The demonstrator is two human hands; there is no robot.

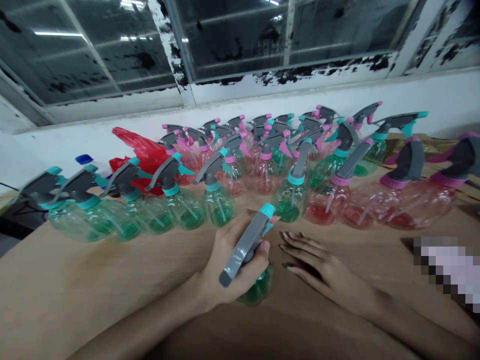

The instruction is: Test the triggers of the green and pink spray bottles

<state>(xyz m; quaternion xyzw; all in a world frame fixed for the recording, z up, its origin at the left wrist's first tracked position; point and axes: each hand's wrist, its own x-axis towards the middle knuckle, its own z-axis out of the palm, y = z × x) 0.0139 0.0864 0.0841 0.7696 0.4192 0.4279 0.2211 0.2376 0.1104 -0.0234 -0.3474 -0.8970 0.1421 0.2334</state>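
My left hand (228,265) is shut around a plastic spray bottle (245,245), which has a grey head, a teal tip and a green-tinted body that hangs below my fingers. My right hand (322,265) lies flat on the tan table surface (112,260), fingers apart and holding nothing. Its fingertips are close to the bottle in my left hand, without touching it. Just ahead stand rows of similar spray bottles, green-tinted ones with teal trim (219,205) on the left and red-tinted ones with pink trim (328,200) on the right.
A red plastic bag (140,157) and a blue bottle cap (84,159) lie behind the left bottles. A white wall and a paint-stained window (112,50) stand beyond the table. A pixelated patch (446,272) covers part of the right side.
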